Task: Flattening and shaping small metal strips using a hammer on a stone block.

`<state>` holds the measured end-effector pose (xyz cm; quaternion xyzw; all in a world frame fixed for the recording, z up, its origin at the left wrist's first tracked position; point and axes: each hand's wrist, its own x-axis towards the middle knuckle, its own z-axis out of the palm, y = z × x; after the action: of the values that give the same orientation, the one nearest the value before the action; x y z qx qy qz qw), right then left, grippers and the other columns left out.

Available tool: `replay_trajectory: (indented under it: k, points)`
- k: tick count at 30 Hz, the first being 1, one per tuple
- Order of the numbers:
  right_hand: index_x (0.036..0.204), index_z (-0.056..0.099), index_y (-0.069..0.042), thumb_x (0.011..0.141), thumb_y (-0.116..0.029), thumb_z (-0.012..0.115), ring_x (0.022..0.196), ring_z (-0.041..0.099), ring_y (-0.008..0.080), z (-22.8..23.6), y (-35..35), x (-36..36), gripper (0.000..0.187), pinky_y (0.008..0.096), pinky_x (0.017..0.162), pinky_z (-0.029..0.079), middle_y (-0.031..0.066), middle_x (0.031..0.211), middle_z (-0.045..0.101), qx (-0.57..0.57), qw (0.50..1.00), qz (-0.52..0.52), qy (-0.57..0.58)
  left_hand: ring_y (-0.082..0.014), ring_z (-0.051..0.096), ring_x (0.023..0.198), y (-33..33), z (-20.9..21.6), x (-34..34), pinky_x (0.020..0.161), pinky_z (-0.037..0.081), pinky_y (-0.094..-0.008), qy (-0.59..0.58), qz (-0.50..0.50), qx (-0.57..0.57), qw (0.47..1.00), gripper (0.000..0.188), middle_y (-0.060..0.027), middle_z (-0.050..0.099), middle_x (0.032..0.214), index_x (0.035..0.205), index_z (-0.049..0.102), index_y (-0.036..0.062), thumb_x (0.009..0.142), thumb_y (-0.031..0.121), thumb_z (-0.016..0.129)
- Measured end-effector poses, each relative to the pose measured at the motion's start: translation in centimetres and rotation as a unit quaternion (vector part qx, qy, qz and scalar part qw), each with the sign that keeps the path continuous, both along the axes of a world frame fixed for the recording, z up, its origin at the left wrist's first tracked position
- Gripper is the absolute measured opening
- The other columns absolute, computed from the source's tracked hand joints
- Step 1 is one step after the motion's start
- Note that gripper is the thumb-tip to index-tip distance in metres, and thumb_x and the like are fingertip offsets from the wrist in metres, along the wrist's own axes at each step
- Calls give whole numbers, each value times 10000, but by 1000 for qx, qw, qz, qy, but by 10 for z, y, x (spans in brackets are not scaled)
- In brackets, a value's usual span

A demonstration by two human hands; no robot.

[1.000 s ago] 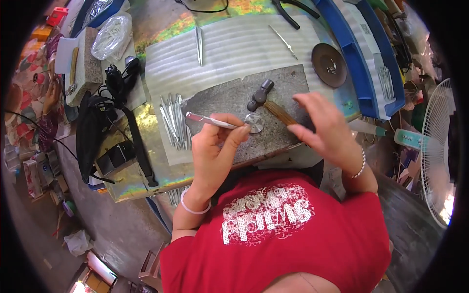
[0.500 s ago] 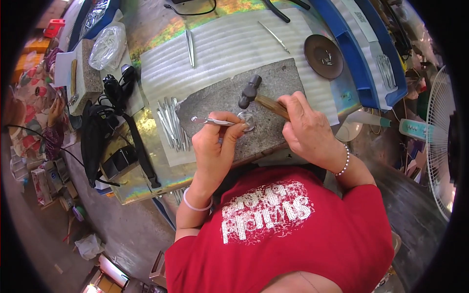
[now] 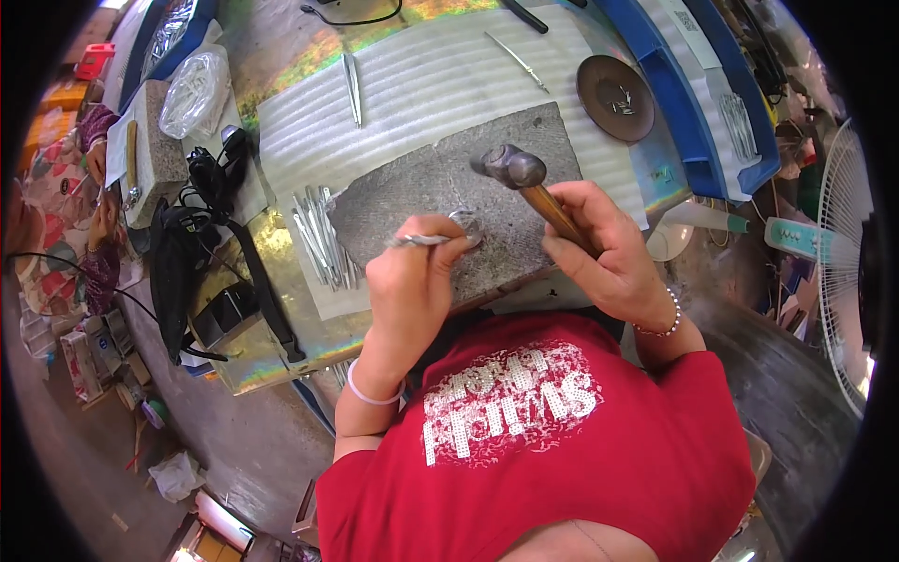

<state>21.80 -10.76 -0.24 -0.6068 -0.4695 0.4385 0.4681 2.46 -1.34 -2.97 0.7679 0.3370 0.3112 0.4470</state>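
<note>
A ball-peen hammer (image 3: 517, 169) with a dark metal head and wooden handle is in my right hand (image 3: 604, 248), its head held over the grey stone block (image 3: 534, 150). My left hand (image 3: 410, 267) is closed in a pinch around slim silver tweezers (image 3: 412, 241), whose far end is hidden by the fingers. Right at those fingertips, a small clear round piece (image 3: 466, 223) lies on the stone. To the left of the block is a pile of similar silver tweezers (image 3: 320, 239). Another pair of tweezers (image 3: 352, 89) rests on the white foam sheet (image 3: 412, 94).
A brown round dish (image 3: 609, 117) holds small metal bits, beside a blue tray (image 3: 698, 140). A thin pointed tool (image 3: 515, 61) lies behind the block. Black straps and a bag (image 3: 187, 272) cover the left table edge. A fan (image 3: 843, 272) stands right; a co-worker's hands (image 3: 101, 187) show left.
My right hand has turned the hammer so its head is lifted and tilted toward me. My left hand keeps its pinch, with the tweezers slightly rolled. The whole view has shifted a little.
</note>
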Motion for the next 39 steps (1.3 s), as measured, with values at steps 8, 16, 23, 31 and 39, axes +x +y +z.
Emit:
replay_trajectory:
  k: [8,16,23,31,39]
  points:
    - [971,615,-7,752,-65,708,584,582,205,39,40,-24,245,289,528,457,89,738,600,271,953,105,-88,-254,622,602,-9,-13,-8,488,477,-335,87,-55,210,972,171,-100,612,753,850,603,60,681,45,619]
    - [1146,507,-6,816,-50,654,725,630,164,66,23,-24,364,258,644,484,97,863,611,94,989,101,51,-250,589,562,-2,2,-5,455,464,-341,88,-21,239,967,201,-81,509,755,859,516,61,677,4,577]
    - [1205,480,21,776,37,628,785,656,267,101,-4,-3,454,312,665,519,166,987,637,114,938,199,-260,-220,590,584,2,-4,-6,455,457,-325,33,-31,219,975,203,-58,506,738,862,525,68,674,-1,561]
    - [1185,505,12,777,-14,630,676,626,288,108,-11,-5,428,328,557,505,146,900,627,81,923,202,-318,-236,604,559,2,-1,-6,457,479,-321,56,-32,204,977,242,-48,603,763,838,584,70,647,-77,563]
    - [1227,504,30,732,-83,655,636,578,205,113,-9,-8,529,314,545,453,74,795,591,82,883,227,-403,-241,569,532,6,-1,-4,419,438,-338,49,-40,207,976,178,-55,511,723,850,538,90,705,-9,567]
